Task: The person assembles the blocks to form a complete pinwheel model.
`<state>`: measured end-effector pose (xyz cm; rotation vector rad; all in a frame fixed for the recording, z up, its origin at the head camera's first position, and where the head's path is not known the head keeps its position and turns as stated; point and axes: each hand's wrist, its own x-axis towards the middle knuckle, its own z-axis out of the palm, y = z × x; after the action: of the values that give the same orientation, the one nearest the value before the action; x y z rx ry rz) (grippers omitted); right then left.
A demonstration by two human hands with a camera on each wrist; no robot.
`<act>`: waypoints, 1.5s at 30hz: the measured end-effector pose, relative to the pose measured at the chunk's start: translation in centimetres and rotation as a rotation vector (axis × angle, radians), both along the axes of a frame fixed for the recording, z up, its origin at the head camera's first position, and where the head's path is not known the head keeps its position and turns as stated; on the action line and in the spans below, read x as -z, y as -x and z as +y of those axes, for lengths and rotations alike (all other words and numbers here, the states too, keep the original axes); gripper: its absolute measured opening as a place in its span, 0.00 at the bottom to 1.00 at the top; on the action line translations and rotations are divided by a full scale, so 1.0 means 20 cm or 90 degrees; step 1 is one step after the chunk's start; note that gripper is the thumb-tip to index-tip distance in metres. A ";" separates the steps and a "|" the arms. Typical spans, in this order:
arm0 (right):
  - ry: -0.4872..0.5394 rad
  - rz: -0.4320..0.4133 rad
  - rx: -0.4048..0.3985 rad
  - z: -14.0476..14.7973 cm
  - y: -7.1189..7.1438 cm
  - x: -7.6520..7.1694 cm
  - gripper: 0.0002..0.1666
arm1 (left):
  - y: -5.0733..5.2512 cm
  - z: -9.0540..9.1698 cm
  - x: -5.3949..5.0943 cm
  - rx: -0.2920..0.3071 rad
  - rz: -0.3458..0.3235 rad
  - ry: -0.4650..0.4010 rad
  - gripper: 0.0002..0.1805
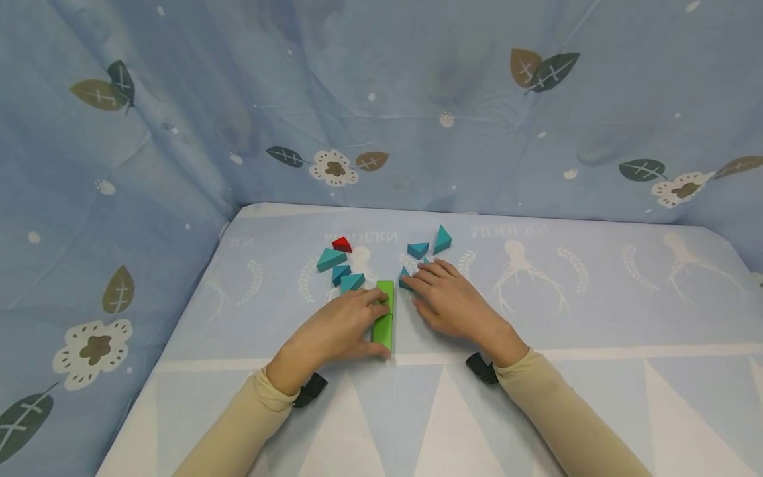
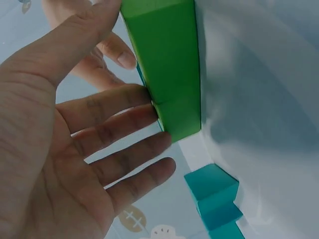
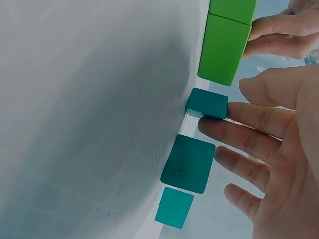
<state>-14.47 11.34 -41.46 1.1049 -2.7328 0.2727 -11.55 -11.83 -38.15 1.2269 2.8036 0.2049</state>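
Two green blocks (image 1: 383,324) lie end to end in a line on the cloth. My left hand (image 1: 336,328) touches their left side with its fingers and thumb extended; the left wrist view shows the fingertips against the green side (image 2: 172,64). My right hand (image 1: 456,305) rests beside the teal blocks right of the green ones, its fingers loosely extended. In the right wrist view its fingertips touch a small teal block (image 3: 208,103), and a larger teal block (image 3: 188,164) is by the other fingers. Part of the teal group is hidden under that hand in the head view.
Left of centre lie a red triangular block (image 1: 342,244) and several teal and blue ones (image 1: 331,260). Behind my right hand are a blue block (image 1: 418,250) and a teal triangular block (image 1: 442,240). A patterned cloth wall (image 1: 417,179) rises at the back.
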 end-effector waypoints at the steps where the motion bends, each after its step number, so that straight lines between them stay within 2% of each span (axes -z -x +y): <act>1: 0.001 -0.002 0.000 0.00 0.00 0.00 0.23 | 0.00 0.00 0.00 0.000 -0.003 -0.002 0.39; 11: 0.010 -0.006 -0.006 -0.02 -0.01 0.01 0.25 | -0.02 0.00 0.00 0.008 -0.003 -0.008 0.39; 19: 0.009 -0.017 -0.009 -0.03 0.00 0.02 0.27 | -0.02 0.01 0.00 -0.007 -0.002 -0.009 0.39; 25: 0.006 -0.058 -0.014 -0.03 0.01 -0.01 0.27 | -0.02 0.01 0.00 -0.013 -0.012 -0.008 0.39; 34: -0.001 -0.172 -0.025 -0.03 0.06 -0.07 0.25 | -0.01 0.01 0.02 -0.016 -0.025 -0.015 0.38; 40: -0.005 -0.206 -0.020 -0.06 0.11 -0.10 0.23 | -0.01 0.01 0.02 -0.016 -0.021 -0.011 0.38; 45: 0.004 -0.222 -0.017 -0.07 0.12 -0.11 0.23 | -0.01 0.01 0.01 -0.022 -0.030 -0.015 0.38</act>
<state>-16.94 9.90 -39.35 1.1915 -3.0133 0.5228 -11.44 -11.64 -38.34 1.1632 2.7912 0.2667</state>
